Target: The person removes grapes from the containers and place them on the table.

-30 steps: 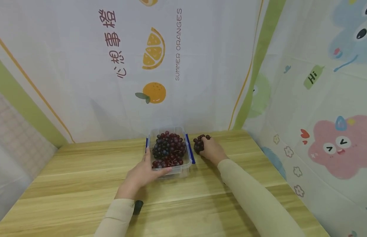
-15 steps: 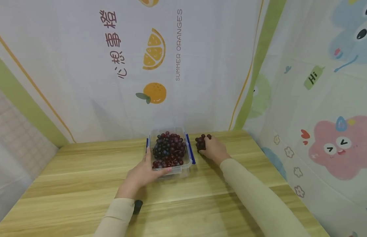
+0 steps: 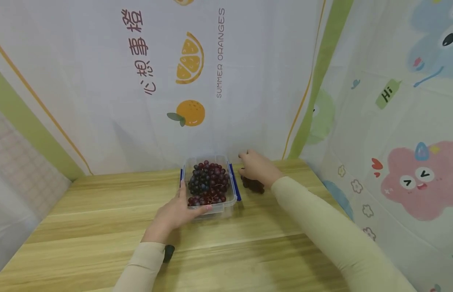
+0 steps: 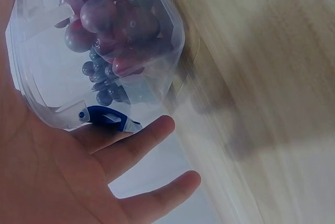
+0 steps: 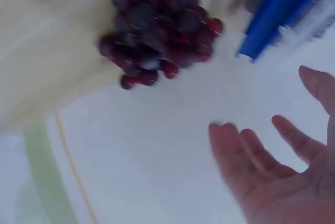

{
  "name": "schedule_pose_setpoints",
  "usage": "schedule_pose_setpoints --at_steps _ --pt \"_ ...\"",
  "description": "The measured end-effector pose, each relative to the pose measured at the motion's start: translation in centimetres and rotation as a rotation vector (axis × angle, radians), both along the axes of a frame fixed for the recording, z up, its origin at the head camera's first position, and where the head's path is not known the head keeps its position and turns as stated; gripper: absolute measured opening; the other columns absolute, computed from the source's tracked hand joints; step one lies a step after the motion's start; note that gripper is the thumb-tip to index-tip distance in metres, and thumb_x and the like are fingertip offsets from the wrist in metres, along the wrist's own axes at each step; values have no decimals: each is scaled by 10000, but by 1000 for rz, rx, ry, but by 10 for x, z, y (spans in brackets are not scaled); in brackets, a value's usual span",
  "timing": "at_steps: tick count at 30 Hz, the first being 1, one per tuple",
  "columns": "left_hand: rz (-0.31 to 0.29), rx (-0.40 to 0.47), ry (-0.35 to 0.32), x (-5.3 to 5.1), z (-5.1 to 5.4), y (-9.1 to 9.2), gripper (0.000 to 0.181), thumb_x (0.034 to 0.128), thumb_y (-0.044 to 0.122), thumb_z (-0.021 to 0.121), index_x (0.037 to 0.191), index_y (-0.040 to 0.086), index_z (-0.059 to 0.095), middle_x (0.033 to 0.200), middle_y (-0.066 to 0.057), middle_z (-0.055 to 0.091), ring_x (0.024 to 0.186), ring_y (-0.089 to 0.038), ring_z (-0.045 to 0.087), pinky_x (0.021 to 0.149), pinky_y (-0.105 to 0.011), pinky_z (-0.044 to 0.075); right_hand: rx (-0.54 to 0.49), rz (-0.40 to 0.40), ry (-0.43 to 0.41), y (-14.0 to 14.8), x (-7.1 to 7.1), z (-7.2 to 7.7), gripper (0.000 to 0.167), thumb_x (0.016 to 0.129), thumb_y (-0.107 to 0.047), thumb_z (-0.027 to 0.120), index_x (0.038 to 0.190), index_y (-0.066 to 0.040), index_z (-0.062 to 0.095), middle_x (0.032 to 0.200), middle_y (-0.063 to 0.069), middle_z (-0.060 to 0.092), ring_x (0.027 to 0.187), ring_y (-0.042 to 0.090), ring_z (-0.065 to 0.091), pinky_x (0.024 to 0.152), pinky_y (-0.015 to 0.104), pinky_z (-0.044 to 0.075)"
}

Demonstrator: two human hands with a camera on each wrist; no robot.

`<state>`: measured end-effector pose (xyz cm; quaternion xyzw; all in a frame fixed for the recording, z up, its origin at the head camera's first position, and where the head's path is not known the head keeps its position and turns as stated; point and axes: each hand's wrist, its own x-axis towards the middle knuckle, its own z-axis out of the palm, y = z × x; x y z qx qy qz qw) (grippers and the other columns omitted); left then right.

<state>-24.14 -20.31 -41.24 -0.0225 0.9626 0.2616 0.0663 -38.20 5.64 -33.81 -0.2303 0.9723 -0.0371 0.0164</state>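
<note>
A clear plastic box [image 3: 226,206] with blue side clips stands on the table, holding bunches of dark red grapes [image 3: 219,178] and a blacker bunch of small grapes [image 3: 200,182]. My left hand [image 3: 177,209] rests against its near left corner, fingers fairly straight along the side and thumb at the front. In the left wrist view, two fingers [image 4: 137,145] stick out free of the box wall. My right hand [image 3: 258,166] hovers above a loose bunch of grapes [image 3: 253,185] lying right of the box. The right wrist view shows its spread fingers [image 5: 230,156] apart from that bunch [image 5: 162,33].
The box stands near the back edge of the wooden table [image 3: 102,227], before a white curtain [image 3: 255,81] printed with oranges. A patterned sheet [image 3: 376,162] hangs on the right. A dark band [image 3: 169,253] shows at the left wrist.
My right hand has let go of the loose grape bunch and lifted up and away from it. The bunch lies on the table. The left hand stays at the box.
</note>
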Motion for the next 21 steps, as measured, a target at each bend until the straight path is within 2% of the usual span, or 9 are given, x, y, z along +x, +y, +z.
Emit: schedule_pose_setpoints --at_steps 6,9,12,15,18,21 --pt "-3 -4 -2 1 1 -1 1471 791 973 549 1692 41 -146 1720 -295 255 1435 -507 537 825 -526 608 66 118 -55 -25 7 19 655 1036 -360 717 1601 -125 483 1603 220 471 1454 366 535 1164 506 491" --pt "-4 -6 -4 0 1 -1 1469 792 972 550 1692 45 -151 1719 -295 261 1423 -505 550 797 -515 607 101 202 -84 -36 11 21 655 1036 -341 722 1605 -134 473 1593 198 469 1402 331 573 1140 478 509" --pt "-6 -10 -2 0 0 -2 1466 795 969 551 1692 45 -149 1719 -294 263 1419 -502 555 751 -484 601 142 277 -90 -47 14 17 684 1026 -314 741 1617 -121 454 1593 185 474 1361 307 606 1122 455 523" --pt "-10 -9 4 0 0 -2 1462 799 966 551 1692 41 -145 1722 -293 255 1431 -499 545 782 -503 606 199 317 -57 -56 16 9 676 1022 -298 748 1613 -120 470 1641 185 452 1398 305 600 1130 442 525" --pt "-13 -6 4 -1 1 -2 1459 802 964 551 1692 38 -142 1722 -294 257 1434 -496 544 825 -534 606 260 330 -30 -65 17 0 639 1028 -272 742 1600 -130 496 1664 180 441 1405 302 606 1126 430 532" --pt "-16 -6 -3 0 1 -1 1460 801 963 554 1693 39 -141 1718 -293 271 1419 -489 562 817 -533 604 298 332 -18 -71 19 -9 595 1038 -223 724 1590 -145 515 1650 168 464 1398 289 612 1098 415 551"
